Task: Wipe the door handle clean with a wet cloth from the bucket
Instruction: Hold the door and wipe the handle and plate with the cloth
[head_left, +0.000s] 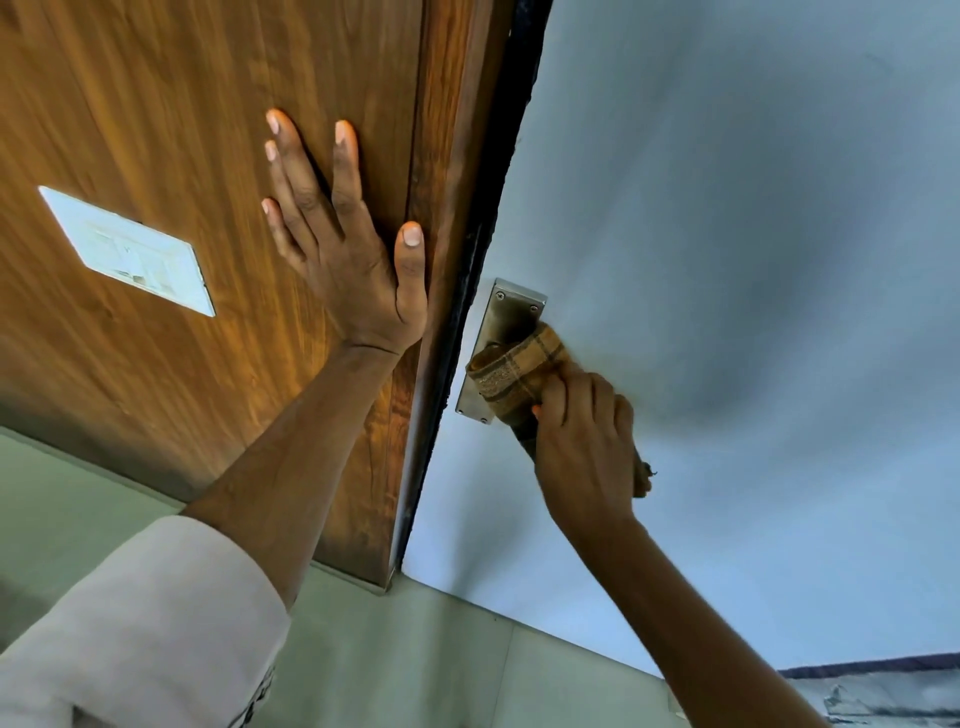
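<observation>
Just left of my right hand (584, 447), the cloth (517, 371) is bunched over the handle (511, 332); my fingers are curled shut around it, gripping the brown checked fabric in a fist, with a frayed end poking out past my knuckles on the far side; the cloth presses on the lower half of the metal plate, so the lever itself is hidden under it and I cannot tell its shape; only the plate's upper part and its bottom corner show, with small screws at the corners; the plate sits on the pale blue-grey door (727, 260), close to the dark edge that runs between the two surfaces.

My left hand (348, 244) lies well apart from the cloth, up and to the left of my right; it is spread flat, fingers fanned and palm pressed against the wood panel (156, 104), holding nothing; my thumb rests along the darker strip of wood beside the black edge, just above the top of the plate; further left of that hand, a white switch plate (127, 252) is set in the same panel; my left forearm is bare to a pale sleeve (156, 623) low in the view; below both arms runs a light greenish floor (415, 665); whether the cloth is wet I cannot tell.
</observation>
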